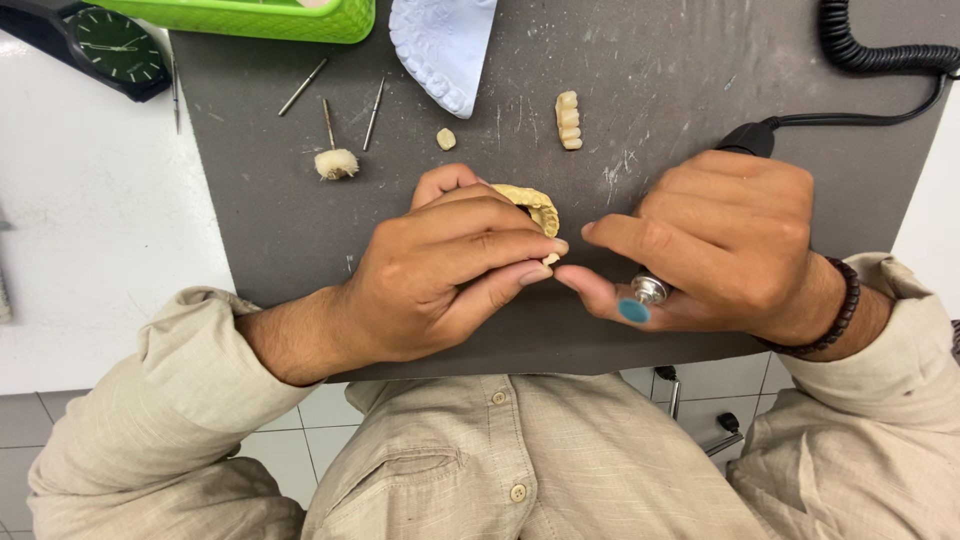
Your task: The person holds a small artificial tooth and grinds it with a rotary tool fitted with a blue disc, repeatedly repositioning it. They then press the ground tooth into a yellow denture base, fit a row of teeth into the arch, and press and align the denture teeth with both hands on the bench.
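My beige shirt (520, 460) fills the bottom of the view, and just above it my two hands meet over the dark grey mat (660, 90) on the white tabletop (90, 220). My left hand (440, 280) is closed around a yellowish plaster tooth model (530, 205), with a small pale tooth piece (550, 259) pinched at my fingertips; the model's arch peeks out above my index finger. It looks light and stiff but brittle, I judge, so a firm hold around its thick base suits it better than pressure on the thin tooth edges, and the little piece seems easy to drop if the pinch slackens. My right hand (720, 250) is wrapped round a rotary handpiece (748, 140), its metal nose and a blue polishing tip (634, 311) poking out near my little finger, just beside the left fingertips. A black coiled cord (870, 50) runs off from its back end. Farther up the mat lie a strip of pale teeth (569, 120), a single small tooth (446, 139), a white plaster cast (445, 45), a fluffy brush on a shank (335, 160) and thin metal burs (302, 87). A green tray (250, 20) and a dark watch (115, 48) sit at the far edge.
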